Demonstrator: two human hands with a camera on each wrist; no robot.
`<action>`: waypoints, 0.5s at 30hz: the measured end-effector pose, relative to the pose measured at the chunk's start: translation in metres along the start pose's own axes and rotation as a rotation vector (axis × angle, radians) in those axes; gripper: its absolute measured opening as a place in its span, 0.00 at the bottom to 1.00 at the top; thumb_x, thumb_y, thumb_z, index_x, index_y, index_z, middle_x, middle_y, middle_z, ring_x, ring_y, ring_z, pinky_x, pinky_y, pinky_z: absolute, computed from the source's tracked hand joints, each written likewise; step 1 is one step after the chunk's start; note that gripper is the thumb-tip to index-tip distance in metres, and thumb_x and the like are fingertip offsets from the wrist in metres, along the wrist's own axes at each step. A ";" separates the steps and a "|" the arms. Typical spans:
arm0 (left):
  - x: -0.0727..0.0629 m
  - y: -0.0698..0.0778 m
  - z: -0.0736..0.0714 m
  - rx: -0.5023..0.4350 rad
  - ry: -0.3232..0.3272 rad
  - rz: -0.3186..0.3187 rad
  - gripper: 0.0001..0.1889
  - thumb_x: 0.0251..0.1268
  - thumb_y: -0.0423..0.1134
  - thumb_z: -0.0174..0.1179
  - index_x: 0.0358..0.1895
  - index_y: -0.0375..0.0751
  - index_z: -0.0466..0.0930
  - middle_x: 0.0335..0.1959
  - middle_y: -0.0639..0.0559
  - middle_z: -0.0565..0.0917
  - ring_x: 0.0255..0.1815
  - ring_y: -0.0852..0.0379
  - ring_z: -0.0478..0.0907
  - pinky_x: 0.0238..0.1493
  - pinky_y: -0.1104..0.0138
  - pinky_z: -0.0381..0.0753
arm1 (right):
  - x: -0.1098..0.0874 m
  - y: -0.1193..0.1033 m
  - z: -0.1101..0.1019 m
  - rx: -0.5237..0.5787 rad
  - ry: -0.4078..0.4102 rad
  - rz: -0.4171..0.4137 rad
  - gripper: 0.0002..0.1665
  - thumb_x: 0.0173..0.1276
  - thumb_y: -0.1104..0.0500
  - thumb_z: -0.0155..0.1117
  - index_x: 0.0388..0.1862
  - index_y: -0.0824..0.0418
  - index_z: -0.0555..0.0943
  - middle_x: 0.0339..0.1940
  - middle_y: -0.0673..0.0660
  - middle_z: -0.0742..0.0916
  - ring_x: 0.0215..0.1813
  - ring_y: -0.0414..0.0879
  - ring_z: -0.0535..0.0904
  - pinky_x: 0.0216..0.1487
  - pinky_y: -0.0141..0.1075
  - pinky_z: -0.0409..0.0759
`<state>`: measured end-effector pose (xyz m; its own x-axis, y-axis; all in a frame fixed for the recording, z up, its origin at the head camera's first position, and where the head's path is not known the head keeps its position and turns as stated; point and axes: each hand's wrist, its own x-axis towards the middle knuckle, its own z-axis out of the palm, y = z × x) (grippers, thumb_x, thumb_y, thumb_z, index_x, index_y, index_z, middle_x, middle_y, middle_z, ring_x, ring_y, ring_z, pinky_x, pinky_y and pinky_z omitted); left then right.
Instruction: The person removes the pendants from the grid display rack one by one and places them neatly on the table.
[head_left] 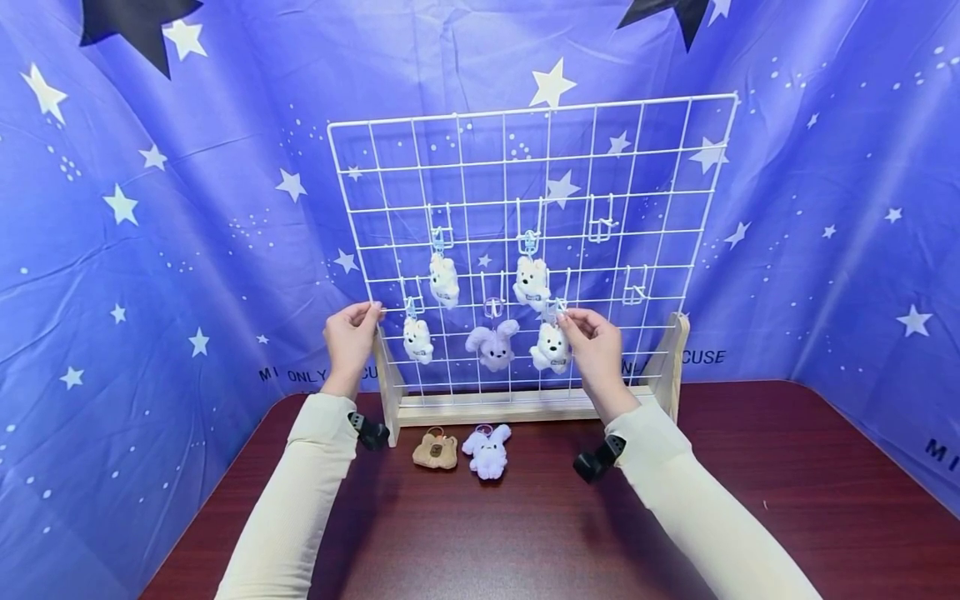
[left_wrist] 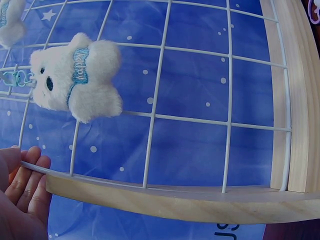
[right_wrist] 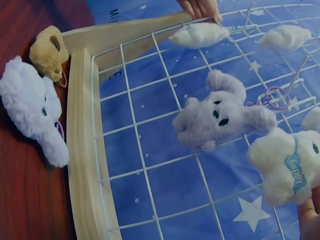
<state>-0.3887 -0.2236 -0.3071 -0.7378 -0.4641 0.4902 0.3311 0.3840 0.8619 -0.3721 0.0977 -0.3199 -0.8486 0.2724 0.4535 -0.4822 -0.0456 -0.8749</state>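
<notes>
My left hand (head_left: 351, 340) grips the left edge of a white wire grid rack (head_left: 456, 115), thumb and fingers around the edge wire, as the left wrist view also shows. At the lower row, my right hand (head_left: 594, 343) pinches a white plush dog keychain (head_left: 552, 343) near its clasp, beside a hook; the fingertips are partly hidden. A purple plush bunny keychain (head_left: 495, 347) hangs from a hook to its left. Another white plush dog keychain (left_wrist: 80, 77) hangs near my left hand, and two more (head_left: 444, 281) hang in the row above.
Wooden feet (head_left: 670, 358) hold up the rack on a dark red table (head_left: 525, 533). In front of it lie a brown plush keychain (head_left: 435, 452) and a purple plush bunny keychain (head_left: 488, 457). Two hooks (head_left: 602, 223) stick out at the right. A blue starry cloth (head_left: 187, 275) surrounds the table.
</notes>
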 end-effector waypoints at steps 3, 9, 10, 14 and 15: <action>0.000 0.001 0.000 -0.005 0.003 0.001 0.12 0.62 0.41 0.63 0.41 0.35 0.85 0.35 0.40 0.87 0.27 0.70 0.78 0.27 0.79 0.73 | -0.004 -0.003 -0.002 0.005 0.002 0.010 0.13 0.63 0.65 0.64 0.42 0.75 0.79 0.23 0.38 0.83 0.28 0.33 0.77 0.31 0.23 0.76; -0.001 0.002 0.001 0.005 0.009 0.006 0.11 0.62 0.40 0.63 0.41 0.35 0.85 0.35 0.40 0.87 0.28 0.68 0.79 0.27 0.79 0.73 | -0.012 -0.009 -0.005 0.039 0.008 0.017 0.08 0.63 0.66 0.64 0.38 0.70 0.80 0.23 0.38 0.84 0.28 0.33 0.78 0.31 0.23 0.75; -0.001 0.002 0.001 0.009 0.008 0.007 0.12 0.62 0.40 0.62 0.41 0.35 0.85 0.35 0.40 0.87 0.28 0.66 0.80 0.27 0.79 0.73 | -0.014 -0.009 -0.006 0.048 0.009 0.018 0.07 0.63 0.66 0.64 0.37 0.70 0.80 0.23 0.38 0.84 0.28 0.33 0.78 0.31 0.23 0.75; -0.001 0.001 0.001 0.004 0.007 0.004 0.12 0.62 0.40 0.62 0.41 0.35 0.85 0.35 0.40 0.87 0.31 0.60 0.82 0.27 0.79 0.73 | -0.021 -0.009 -0.008 0.054 0.004 0.032 0.06 0.63 0.65 0.64 0.37 0.68 0.80 0.23 0.39 0.85 0.28 0.33 0.77 0.31 0.23 0.75; -0.001 0.001 0.002 0.004 0.008 0.004 0.12 0.62 0.40 0.62 0.41 0.35 0.85 0.35 0.40 0.87 0.32 0.59 0.82 0.27 0.79 0.73 | -0.022 -0.008 -0.009 0.052 -0.002 0.038 0.06 0.63 0.65 0.64 0.37 0.69 0.80 0.23 0.39 0.85 0.28 0.32 0.78 0.31 0.23 0.75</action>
<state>-0.3889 -0.2218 -0.3070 -0.7318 -0.4690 0.4945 0.3315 0.3890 0.8596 -0.3476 0.1004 -0.3250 -0.8670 0.2678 0.4202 -0.4600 -0.1059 -0.8816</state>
